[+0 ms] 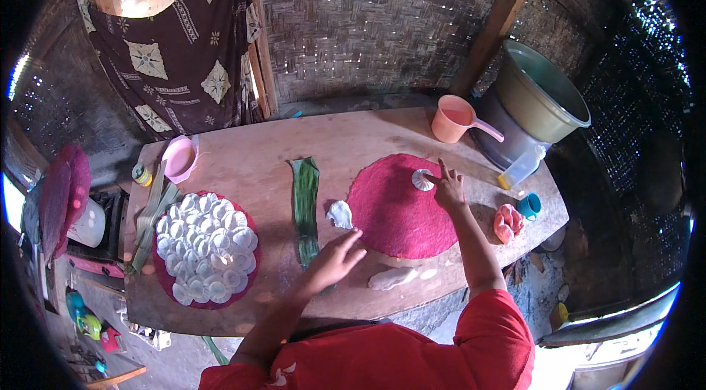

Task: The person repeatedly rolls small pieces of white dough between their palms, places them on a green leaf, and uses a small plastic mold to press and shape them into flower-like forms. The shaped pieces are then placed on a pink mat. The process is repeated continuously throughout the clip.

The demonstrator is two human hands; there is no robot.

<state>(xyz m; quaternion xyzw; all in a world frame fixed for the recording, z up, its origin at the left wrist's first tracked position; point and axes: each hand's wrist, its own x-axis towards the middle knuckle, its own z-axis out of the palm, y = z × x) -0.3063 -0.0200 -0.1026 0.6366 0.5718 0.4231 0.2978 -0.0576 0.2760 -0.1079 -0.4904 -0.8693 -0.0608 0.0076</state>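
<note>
On the round red mat [401, 224] lies a small white pleated dough piece [422, 180], towards its far right part. My right hand [450, 190] is over the mat beside that piece, fingers apart, with a fingertip at or very near its edge. My left hand [337, 261] is at the mat's near left edge, fingers stretched out and nothing seen in them. Just beyond its fingertips sits a white lump of dough [339, 214] on the table. A longer pale, dough-like strip [392, 278] lies at the table's near edge, between my arms.
Left on the table [250, 133] are a red mat full of white pleated pieces [213, 243], a pink dish [180, 160] and green leaf strips [305, 202]. Rightward stand a pink dipper [453, 119], large basin [548, 88], clear bottle [523, 167], teal cup [529, 205] and crumpled pink item [507, 223].
</note>
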